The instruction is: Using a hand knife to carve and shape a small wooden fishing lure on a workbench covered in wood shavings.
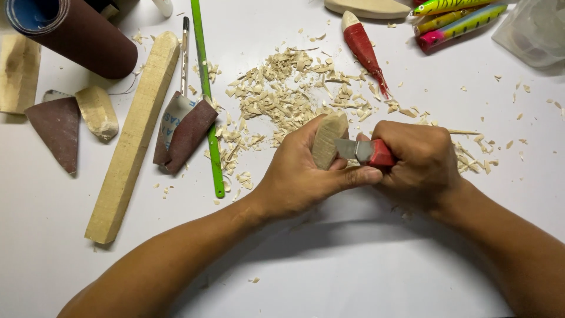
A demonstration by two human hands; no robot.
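Note:
My left hand (pixel 306 171) grips a small pale carved wood piece (pixel 328 138), rounded at its top, held upright over the white table. My right hand (pixel 415 165) is closed around a knife with a red handle (pixel 379 154); its short metal blade (pixel 348 148) lies against the side of the wood piece. My left thumb rests under the blade near the handle. A heap of wood shavings (pixel 288 94) spreads just beyond both hands.
A long square wood stick (pixel 135 135), folded sandpaper (pixel 185 132), a green saw blade (pixel 207 94), a sandpaper roll (pixel 76 32), a red wooden fish (pixel 365 50), painted fishing lures (pixel 456 17) and a clear plastic container (pixel 532 29) lie around on the white table (pixel 353 271).

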